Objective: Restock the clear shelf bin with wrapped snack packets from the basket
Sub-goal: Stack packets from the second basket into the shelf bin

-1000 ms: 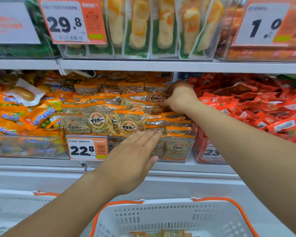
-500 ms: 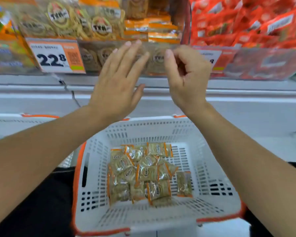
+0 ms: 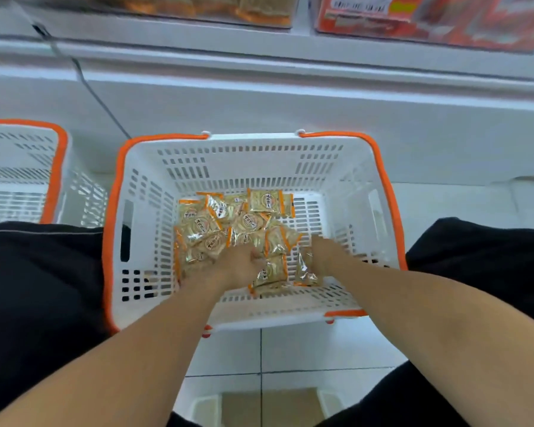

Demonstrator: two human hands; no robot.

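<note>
A white basket with an orange rim [image 3: 386,192] stands on the floor before me. Several clear snack packets with orange edges [image 3: 228,220] lie heaped on its bottom. My left hand [image 3: 238,265] reaches down onto the near side of the heap, its fingertips buried among the packets. My right hand [image 3: 324,252] is down at the heap's right edge, touching a packet [image 3: 304,269] that lies apart from the pile. Blur hides whether either hand grips anything. Only the lower front of the clear shelf bin [image 3: 204,9] shows at the top edge.
A second white and orange basket [image 3: 22,167] stands to the left. A bin of red packets [image 3: 429,23] sits right of the clear bin. The white shelf base [image 3: 290,97] runs behind the basket. My black-trousered knees [image 3: 37,288] flank it on both sides.
Both hands dropped from the shelf bin's front down into the basket onto the packets. My view tilted from the shelf to the floor.
</note>
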